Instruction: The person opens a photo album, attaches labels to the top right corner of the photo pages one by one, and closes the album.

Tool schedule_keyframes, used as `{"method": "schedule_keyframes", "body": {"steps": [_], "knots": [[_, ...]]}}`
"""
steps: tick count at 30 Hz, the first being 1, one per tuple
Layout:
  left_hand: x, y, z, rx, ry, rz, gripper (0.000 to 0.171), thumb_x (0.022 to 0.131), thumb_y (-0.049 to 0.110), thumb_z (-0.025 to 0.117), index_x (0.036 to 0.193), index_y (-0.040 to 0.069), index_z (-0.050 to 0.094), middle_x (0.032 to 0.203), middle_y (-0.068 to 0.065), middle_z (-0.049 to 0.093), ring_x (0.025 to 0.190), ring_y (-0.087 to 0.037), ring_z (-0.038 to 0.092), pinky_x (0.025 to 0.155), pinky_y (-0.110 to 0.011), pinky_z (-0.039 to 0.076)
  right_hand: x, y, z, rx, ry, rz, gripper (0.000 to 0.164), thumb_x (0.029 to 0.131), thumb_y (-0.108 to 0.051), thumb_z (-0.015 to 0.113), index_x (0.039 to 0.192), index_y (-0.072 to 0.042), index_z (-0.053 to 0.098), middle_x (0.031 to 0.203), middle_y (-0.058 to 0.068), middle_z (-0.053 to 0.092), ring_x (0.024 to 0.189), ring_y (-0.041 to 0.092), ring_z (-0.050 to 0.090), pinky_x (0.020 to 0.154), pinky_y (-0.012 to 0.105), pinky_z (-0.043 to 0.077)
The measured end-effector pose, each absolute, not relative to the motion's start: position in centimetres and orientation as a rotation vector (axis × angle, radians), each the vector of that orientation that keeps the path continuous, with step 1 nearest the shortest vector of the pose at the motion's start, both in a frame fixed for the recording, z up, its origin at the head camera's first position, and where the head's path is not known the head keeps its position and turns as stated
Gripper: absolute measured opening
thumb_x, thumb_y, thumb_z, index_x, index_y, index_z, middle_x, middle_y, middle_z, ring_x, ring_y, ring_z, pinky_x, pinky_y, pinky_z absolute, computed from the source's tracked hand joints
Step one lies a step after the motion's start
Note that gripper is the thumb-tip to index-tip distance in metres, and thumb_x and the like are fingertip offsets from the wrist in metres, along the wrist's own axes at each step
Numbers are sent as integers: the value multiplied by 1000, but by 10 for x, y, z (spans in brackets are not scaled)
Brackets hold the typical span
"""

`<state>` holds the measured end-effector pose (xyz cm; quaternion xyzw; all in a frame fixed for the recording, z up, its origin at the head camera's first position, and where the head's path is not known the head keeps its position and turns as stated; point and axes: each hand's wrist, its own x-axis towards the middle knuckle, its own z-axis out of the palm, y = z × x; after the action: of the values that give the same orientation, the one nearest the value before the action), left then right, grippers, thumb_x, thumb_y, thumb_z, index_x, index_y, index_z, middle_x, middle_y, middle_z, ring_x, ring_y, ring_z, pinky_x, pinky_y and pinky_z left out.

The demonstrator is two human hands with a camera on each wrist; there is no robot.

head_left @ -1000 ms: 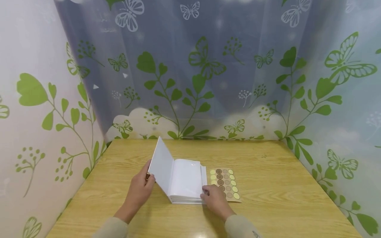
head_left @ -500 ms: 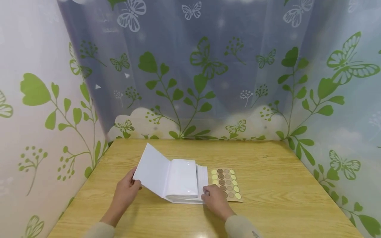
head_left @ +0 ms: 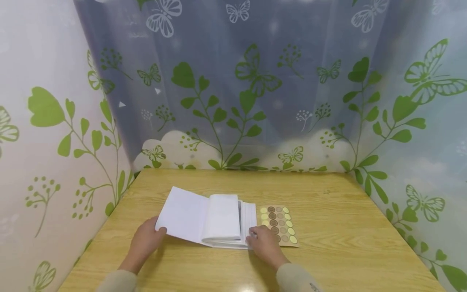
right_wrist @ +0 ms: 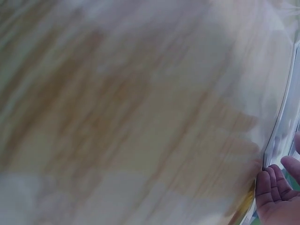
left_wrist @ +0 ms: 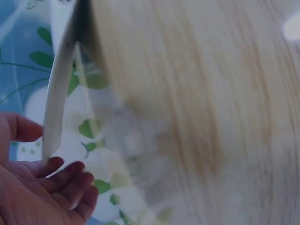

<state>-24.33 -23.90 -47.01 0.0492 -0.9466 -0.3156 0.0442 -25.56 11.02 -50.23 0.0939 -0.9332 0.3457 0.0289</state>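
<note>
A white photo album with glossy pages lies on the table, its front cover swung out to the left and tilted slightly up. My left hand pinches the cover's outer lower corner between thumb and fingers. In the left wrist view the cover shows edge-on between the thumb and the fingers of the left hand. My right hand holds the album's lower right edge with curled fingers. The right wrist view has the right hand with its fingertips at the album's edge.
Right of the album lies a tan sheet of round stickers in yellow and brown, partly covered by the right hand. The wood-grain table is bounded by patterned curtains at the back and both sides.
My left hand has moved left and down, lowering the cover from nearly upright to almost flat. More of the stepped page edges shows at right. The right hand has stayed at the album's edge.
</note>
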Motion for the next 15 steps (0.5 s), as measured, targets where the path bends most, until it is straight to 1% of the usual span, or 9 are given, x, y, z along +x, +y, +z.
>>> {"method": "schedule_keyframes", "body": {"steps": [2, 5, 9, 13, 15], "knots": [[-247, -243, -473, 165, -2968, -856, 48, 91, 17, 53, 130, -11, 55, 123, -35, 57, 114, -52, 53, 93, -66, 43, -255, 110, -501, 290, -2881, 1059, 32, 89, -15, 68, 114, 6, 69, 111, 23, 66, 109, 42, 60, 96, 59, 45], [-251, -247, -478, 182, -3074, -709, 43, 89, 21, 56, 117, -11, 62, 110, -32, 59, 103, -50, 55, 84, -68, 44, -254, 110, -500, 294, -2879, 1056, 32, 89, -15, 68, 113, 6, 69, 110, 22, 66, 107, 41, 61, 95, 59, 45], [-254, -246, -482, 146, -3175, -546, 41, 86, 22, 59, 105, -14, 63, 103, -29, 58, 100, -48, 54, 85, -68, 43, -254, 108, -499, 272, -2891, 1049, 32, 90, -17, 68, 114, 5, 69, 110, 21, 66, 106, 41, 61, 94, 59, 45], [-256, -234, -481, 69, -3185, -450, 42, 85, 20, 61, 108, -15, 62, 107, -32, 56, 107, -51, 50, 91, -69, 39, -255, 107, -498, 244, -2898, 1057, 33, 91, -18, 67, 116, 4, 68, 112, 22, 65, 108, 41, 60, 95, 60, 44], [-259, -224, -479, 25, -3161, -449, 44, 88, 20, 60, 114, -15, 60, 115, -34, 56, 115, -52, 48, 96, -68, 36, -256, 107, -499, 256, -2884, 1062, 33, 92, -17, 66, 116, 5, 68, 113, 22, 65, 109, 41, 59, 96, 59, 45]]}}
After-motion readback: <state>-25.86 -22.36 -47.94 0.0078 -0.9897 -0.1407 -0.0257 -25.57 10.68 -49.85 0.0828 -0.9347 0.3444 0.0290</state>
